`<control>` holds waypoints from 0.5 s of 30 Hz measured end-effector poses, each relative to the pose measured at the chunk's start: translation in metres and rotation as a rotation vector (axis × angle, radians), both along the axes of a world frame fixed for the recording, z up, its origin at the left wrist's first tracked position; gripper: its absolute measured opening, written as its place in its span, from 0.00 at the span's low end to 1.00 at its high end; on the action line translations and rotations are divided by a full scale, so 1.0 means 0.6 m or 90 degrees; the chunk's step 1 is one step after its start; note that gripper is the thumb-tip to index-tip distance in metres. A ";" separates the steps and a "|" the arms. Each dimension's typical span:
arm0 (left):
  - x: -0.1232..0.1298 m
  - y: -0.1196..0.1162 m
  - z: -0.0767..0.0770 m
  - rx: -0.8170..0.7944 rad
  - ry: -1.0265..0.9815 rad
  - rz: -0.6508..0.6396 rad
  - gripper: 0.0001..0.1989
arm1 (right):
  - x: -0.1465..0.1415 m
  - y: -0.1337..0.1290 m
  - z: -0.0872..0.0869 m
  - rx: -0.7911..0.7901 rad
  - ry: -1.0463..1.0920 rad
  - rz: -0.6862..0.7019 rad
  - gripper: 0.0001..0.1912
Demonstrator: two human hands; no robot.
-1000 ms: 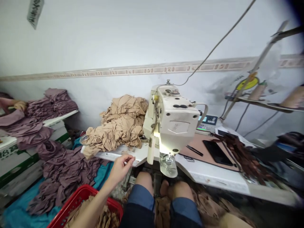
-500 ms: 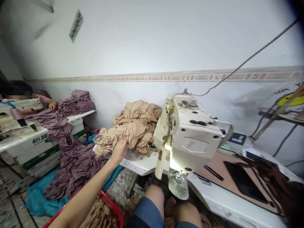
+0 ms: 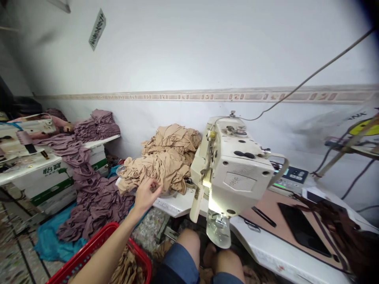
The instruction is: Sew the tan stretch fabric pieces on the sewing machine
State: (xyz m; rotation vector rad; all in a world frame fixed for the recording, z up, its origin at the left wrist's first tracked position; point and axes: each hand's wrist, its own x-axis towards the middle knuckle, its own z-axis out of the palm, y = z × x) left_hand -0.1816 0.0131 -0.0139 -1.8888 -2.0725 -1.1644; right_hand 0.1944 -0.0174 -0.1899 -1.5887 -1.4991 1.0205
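The left hand (image 3: pixel 148 194) has its fingers loosely curled and the thumb near them; whether they pinch a fold, I cannot tell. Just beyond the fingertips, the tan fabric pile (image 3: pixel 166 157) lies crumpled on the white sewing table (image 3: pixel 171 206), left of the sewing machine (image 3: pixel 237 169). Its long axis slants from the table's left front end back toward the wall (image 3: pixel 189 51). Below the forearm, a red plastic basket (image 3: pixel 111 228) holds more tan cloth (image 3: pixel 128 266).
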 end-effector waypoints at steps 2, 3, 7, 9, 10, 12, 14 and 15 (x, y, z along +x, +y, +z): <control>0.021 -0.002 0.000 -0.031 -0.046 0.046 0.16 | -0.014 0.031 0.000 -0.016 -0.019 0.023 0.20; 0.029 0.000 -0.004 -0.047 -0.057 0.059 0.16 | -0.018 0.041 0.000 -0.025 -0.029 0.035 0.19; 0.044 0.027 -0.020 -0.087 -0.124 0.116 0.09 | -0.016 0.048 0.001 -0.053 -0.055 0.077 0.14; 0.044 0.042 -0.022 -0.084 -0.162 0.129 0.06 | -0.003 0.033 0.005 -0.061 -0.057 0.092 0.09; 0.045 0.048 -0.019 -0.082 -0.183 0.122 0.06 | 0.006 0.023 0.007 -0.062 -0.055 0.097 0.09; 0.054 0.052 -0.010 -0.076 -0.227 0.076 0.08 | 0.026 -0.002 0.015 -0.062 -0.043 0.101 0.10; 0.072 0.044 0.003 -0.067 -0.275 -0.006 0.11 | 0.046 -0.033 0.024 -0.062 -0.024 0.098 0.14; 0.085 0.033 0.010 -0.063 -0.298 -0.053 0.12 | 0.055 -0.051 0.029 -0.062 -0.012 0.095 0.15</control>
